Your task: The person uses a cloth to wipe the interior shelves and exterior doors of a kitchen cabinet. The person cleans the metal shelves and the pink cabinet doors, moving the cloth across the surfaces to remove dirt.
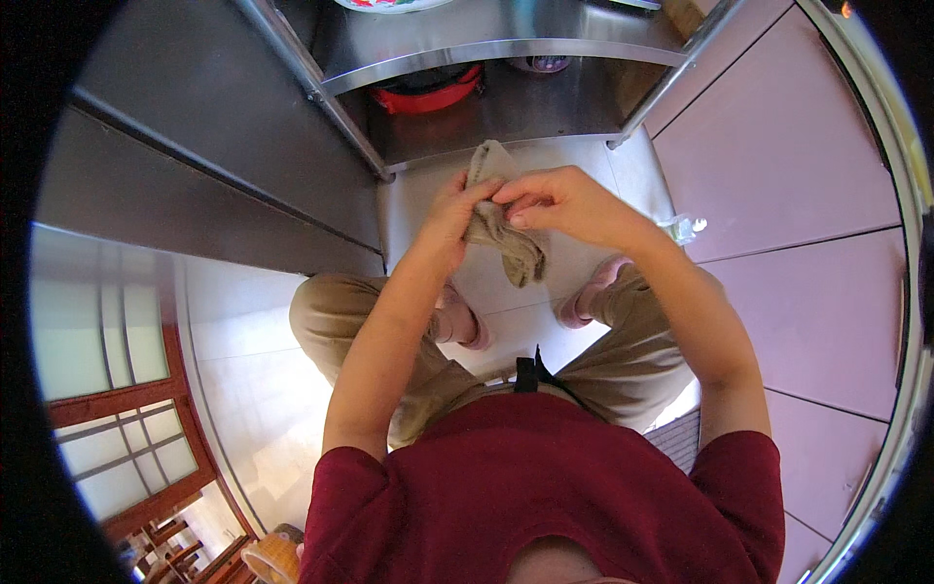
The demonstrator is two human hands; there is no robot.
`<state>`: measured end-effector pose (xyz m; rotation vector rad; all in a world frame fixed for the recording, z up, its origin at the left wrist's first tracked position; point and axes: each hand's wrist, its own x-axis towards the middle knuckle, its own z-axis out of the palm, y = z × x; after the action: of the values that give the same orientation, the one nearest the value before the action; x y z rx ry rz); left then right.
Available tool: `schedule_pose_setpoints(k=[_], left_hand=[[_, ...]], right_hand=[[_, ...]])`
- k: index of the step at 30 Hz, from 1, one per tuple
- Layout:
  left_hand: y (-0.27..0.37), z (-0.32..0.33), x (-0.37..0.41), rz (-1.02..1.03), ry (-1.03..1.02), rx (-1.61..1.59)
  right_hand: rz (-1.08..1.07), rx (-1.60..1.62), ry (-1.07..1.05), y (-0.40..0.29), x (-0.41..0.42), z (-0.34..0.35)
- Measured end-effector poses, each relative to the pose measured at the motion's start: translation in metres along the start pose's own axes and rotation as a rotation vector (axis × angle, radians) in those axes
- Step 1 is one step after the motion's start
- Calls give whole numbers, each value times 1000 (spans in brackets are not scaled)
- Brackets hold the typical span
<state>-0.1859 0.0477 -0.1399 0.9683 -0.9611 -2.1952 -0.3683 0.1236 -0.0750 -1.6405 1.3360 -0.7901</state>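
A greyish-beige cloth (519,252) hangs bunched in my left hand (451,215), well above the floor. One end of it sticks up past my fingers, and the lower end droops in folds. My left thumb presses across its middle. From the other side, my right hand (558,201) reaches over the cloth with bent fingers. Its fingertips meet the cloth close to my left thumb; whether they pinch the fabric is not plain.
Ahead stands a metal shelf unit (503,55), with a red object (430,98) on its lower shelf. Pink cabinet doors (788,146) line the right side, with a small clear bottle (682,228) beside them. Dark panels (197,124) rise on the left. A wicker basket (276,556) is behind me.
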Motion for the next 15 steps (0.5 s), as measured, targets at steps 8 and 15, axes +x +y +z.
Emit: schedule_pose_setpoints(k=[8,15], left_hand=[[59,-13,-35,278,33,-9],[31,60,-69,872,-110,1241]], right_hand=[[254,318,123,8,1,-52],[276,959,178,-5,-8,-16]])
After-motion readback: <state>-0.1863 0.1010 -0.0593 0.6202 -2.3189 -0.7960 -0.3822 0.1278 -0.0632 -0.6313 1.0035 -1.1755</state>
